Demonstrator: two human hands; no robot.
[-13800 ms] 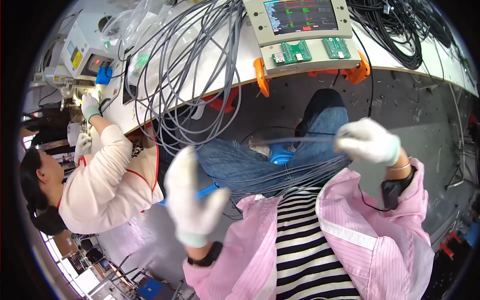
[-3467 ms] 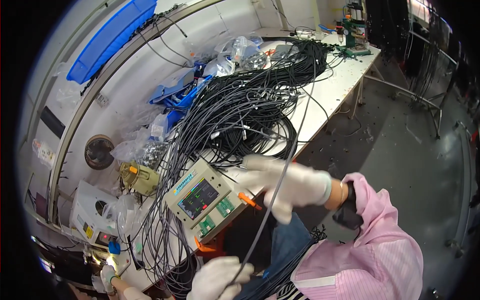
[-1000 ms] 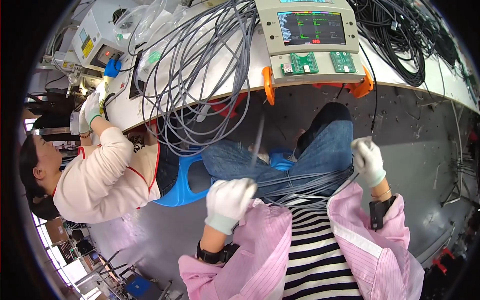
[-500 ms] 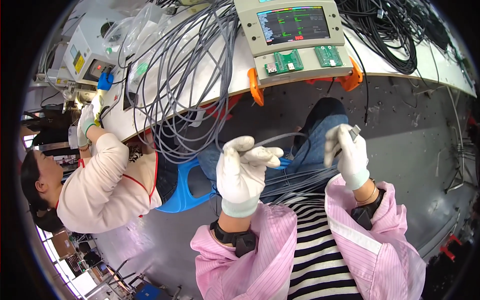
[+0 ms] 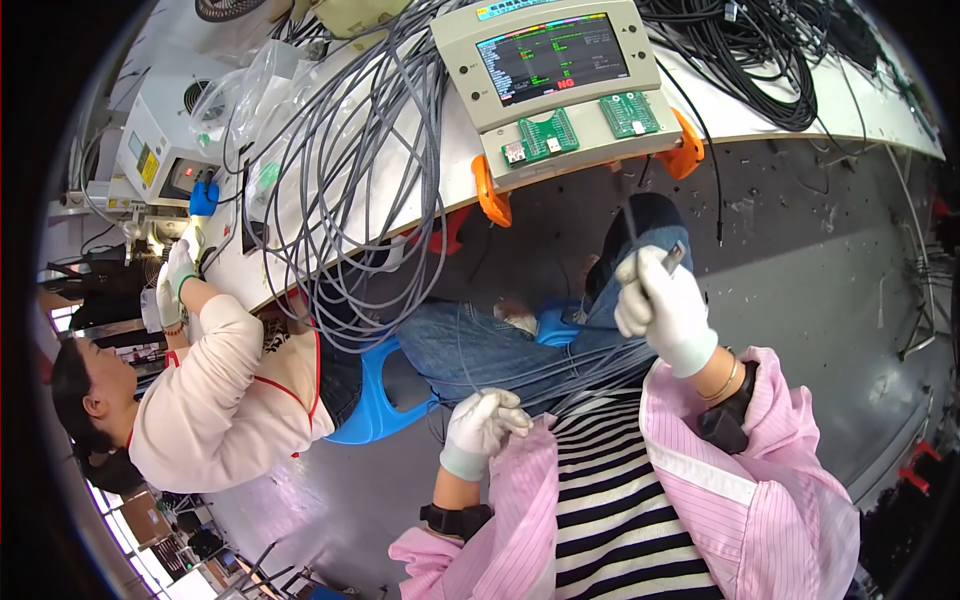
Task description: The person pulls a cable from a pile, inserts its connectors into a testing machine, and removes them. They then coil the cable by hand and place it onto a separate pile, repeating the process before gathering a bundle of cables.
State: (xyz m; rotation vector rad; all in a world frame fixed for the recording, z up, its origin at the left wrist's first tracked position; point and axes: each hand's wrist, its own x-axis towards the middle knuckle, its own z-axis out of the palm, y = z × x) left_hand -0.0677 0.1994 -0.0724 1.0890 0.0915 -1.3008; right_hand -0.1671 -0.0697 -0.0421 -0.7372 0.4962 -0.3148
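Note:
My right hand (image 5: 662, 305), in a white glove, is raised above my knee and closed on a grey cable. The cable's metal-tipped plug (image 5: 674, 258) sticks out past its fingers. A blurred length of cable also rises from this hand toward the tester. Low at my left side, my gloved left hand (image 5: 484, 428) has its fingers curled together around what looks like a thin grey cable (image 5: 463, 350). More grey cables (image 5: 600, 366) lie bundled across my lap. The tester (image 5: 545, 60), a beige box with a lit screen, carries two green circuit boards (image 5: 546, 136) with sockets.
Loops of grey cable (image 5: 370, 180) hang over the white table's (image 5: 468, 185) edge at left. Orange clamps (image 5: 490, 192) flank the tester. Black cable coils (image 5: 770, 75) lie at back right. A co-worker (image 5: 225, 390) sits at left beside a blue stool (image 5: 375, 405).
My left hand has dropped down toward my waist, away from the ridged cable sleeve. My right hand has shifted slightly left, still with the plug. The view has tilted a little.

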